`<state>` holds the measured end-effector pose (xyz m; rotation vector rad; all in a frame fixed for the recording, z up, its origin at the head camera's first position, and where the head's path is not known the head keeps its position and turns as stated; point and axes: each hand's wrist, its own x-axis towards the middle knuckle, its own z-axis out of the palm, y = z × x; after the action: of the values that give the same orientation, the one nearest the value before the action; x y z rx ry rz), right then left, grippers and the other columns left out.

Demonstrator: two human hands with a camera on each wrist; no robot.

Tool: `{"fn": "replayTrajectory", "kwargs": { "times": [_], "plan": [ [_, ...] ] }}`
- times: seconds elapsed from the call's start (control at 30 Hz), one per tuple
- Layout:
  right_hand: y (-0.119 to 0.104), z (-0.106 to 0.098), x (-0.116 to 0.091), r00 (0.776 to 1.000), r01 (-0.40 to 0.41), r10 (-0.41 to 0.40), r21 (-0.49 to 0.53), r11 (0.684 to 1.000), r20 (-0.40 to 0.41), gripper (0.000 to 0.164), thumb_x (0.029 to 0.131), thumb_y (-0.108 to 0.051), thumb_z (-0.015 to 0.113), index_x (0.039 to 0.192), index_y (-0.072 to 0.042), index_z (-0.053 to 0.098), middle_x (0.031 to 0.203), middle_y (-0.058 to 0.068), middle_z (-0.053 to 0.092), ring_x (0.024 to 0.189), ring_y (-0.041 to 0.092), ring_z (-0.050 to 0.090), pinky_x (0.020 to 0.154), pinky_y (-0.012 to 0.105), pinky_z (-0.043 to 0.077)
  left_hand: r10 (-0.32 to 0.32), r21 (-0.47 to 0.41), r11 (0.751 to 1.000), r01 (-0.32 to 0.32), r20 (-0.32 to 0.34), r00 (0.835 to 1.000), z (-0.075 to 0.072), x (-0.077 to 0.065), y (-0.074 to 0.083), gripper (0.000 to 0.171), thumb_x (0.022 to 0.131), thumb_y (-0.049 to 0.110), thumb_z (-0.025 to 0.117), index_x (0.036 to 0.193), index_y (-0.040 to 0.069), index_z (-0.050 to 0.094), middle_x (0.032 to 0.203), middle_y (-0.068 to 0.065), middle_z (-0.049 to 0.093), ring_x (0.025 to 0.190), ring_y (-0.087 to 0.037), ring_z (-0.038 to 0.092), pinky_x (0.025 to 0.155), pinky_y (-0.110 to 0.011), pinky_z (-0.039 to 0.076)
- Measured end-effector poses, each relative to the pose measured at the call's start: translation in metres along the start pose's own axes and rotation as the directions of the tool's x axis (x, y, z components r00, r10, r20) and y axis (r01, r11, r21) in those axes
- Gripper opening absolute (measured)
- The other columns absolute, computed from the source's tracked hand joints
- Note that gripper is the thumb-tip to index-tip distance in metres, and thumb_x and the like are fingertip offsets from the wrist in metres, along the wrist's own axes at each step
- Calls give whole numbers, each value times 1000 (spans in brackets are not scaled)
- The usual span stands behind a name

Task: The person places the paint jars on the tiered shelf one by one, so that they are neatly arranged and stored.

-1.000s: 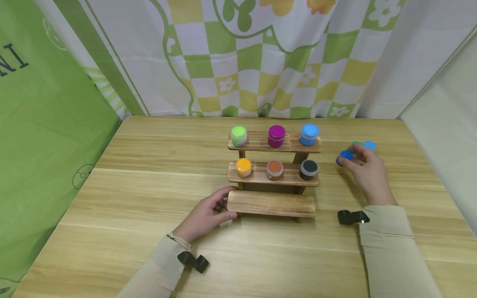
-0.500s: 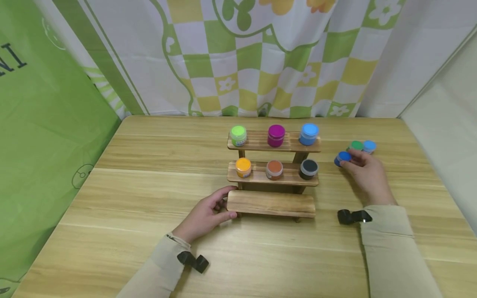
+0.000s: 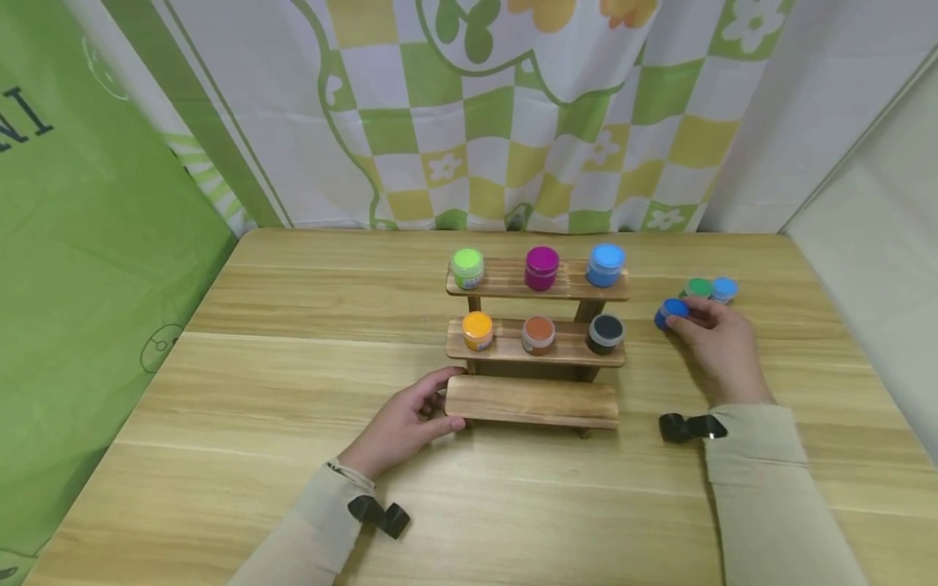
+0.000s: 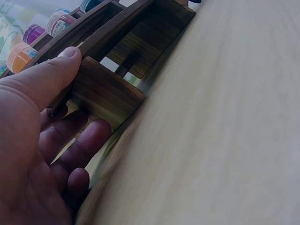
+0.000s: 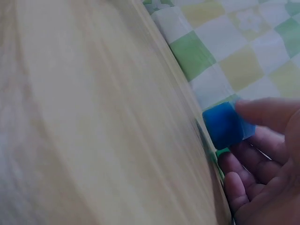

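Note:
At the right of the table, my right hand (image 3: 725, 346) pinches a dark blue paint jar (image 3: 673, 312) between thumb and fingers. In the right wrist view the blue jar (image 5: 225, 125) looks tilted, its lower side close to the tabletop. A green-lidded jar (image 3: 699, 288) and a light blue jar (image 3: 724, 289) stand just behind that hand. My left hand (image 3: 406, 419) grips the left end of the three-step wooden stand (image 3: 531, 400) at its lowest step. From the left wrist view, the thumb lies on the step's edge and the fingers (image 4: 89, 140) curl by the leg.
Along the top step stand lime green (image 3: 467, 268), purple (image 3: 541, 268) and light blue jars (image 3: 605, 265). Orange (image 3: 478, 330), brown (image 3: 538, 334) and black jars (image 3: 605, 334) occupy the middle step. A checked curtain (image 3: 513, 122) hangs behind the table's back edge.
The dark blue jar has shifted slightly left with my right hand, and the green-lidded jar behind it shows more fully. My left hand has stayed on the stand.

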<state>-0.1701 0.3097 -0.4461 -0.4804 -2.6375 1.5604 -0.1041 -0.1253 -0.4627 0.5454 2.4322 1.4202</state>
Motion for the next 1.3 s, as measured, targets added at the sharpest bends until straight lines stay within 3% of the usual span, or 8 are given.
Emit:
{"fn": "replayTrajectory", "kwargs": {
  "times": [0.33,0.6,0.73,0.8,0.93,1.03,1.17,1.3],
  "plan": [
    [-12,-7,-9,1000,8,-8,118,993,-1,62,96,-31,70,144,1,49,110,-10,55,99,2,52,79,9,48,-7,-15,1000,7,-4,1000,1,-1,1,68,89,32,77,150,26,46,113,1,66,93,-17,60,78,-32,51],
    [-31,-14,-22,996,85,-80,213,973,-35,27,93,-22,74,117,-17,62,101,-17,61,96,-1,57,79,8,47,-16,-27,1000,16,2,1000,3,0,-1,69,89,34,77,150,28,46,114,2,66,93,-16,61,78,-33,52],
    [-45,-18,-31,989,146,-132,336,931,-64,25,90,-13,76,112,-13,65,99,-14,66,94,1,60,78,7,48,-14,-26,1000,14,7,1000,3,0,-2,69,90,35,76,151,29,44,113,1,65,92,-16,61,76,-32,51],
    [-52,-19,-36,986,164,-147,344,925,-74,27,90,-13,77,114,-11,65,99,-14,67,93,2,60,78,8,48,-13,-21,1000,13,8,1000,2,-1,-2,69,90,35,75,152,29,44,113,1,65,91,-16,61,76,-32,51],
    [-67,-22,-48,983,183,-166,268,946,-83,33,90,-19,78,119,-10,66,100,-17,67,95,3,61,78,9,49,-14,-11,1000,14,6,1000,3,-1,-1,70,91,35,75,152,29,43,112,1,65,91,-16,60,75,-32,51],
    [-77,-23,-56,976,212,-193,276,937,-97,32,89,-17,79,118,-11,67,100,-15,68,94,3,62,77,9,49,-14,-7,1000,14,3,1000,2,-1,-1,70,90,34,75,152,28,43,111,1,65,90,-16,60,75,-32,51],
    [-89,-22,-68,965,263,-240,358,896,-110,31,86,-9,80,116,-8,69,100,-9,71,92,6,64,77,11,50,-12,-9,1000,12,5,1000,2,-1,-1,70,90,34,75,153,26,43,111,1,65,90,-16,61,75,-32,52],
    [-100,-23,-83,945,323,-310,448,834,-104,33,85,-1,79,116,-3,69,102,-2,72,91,9,66,77,13,52,-7,-11,1000,7,6,1000,2,-1,-2,71,91,34,75,153,25,43,113,1,65,91,-16,61,75,-31,52]
  ]
}}
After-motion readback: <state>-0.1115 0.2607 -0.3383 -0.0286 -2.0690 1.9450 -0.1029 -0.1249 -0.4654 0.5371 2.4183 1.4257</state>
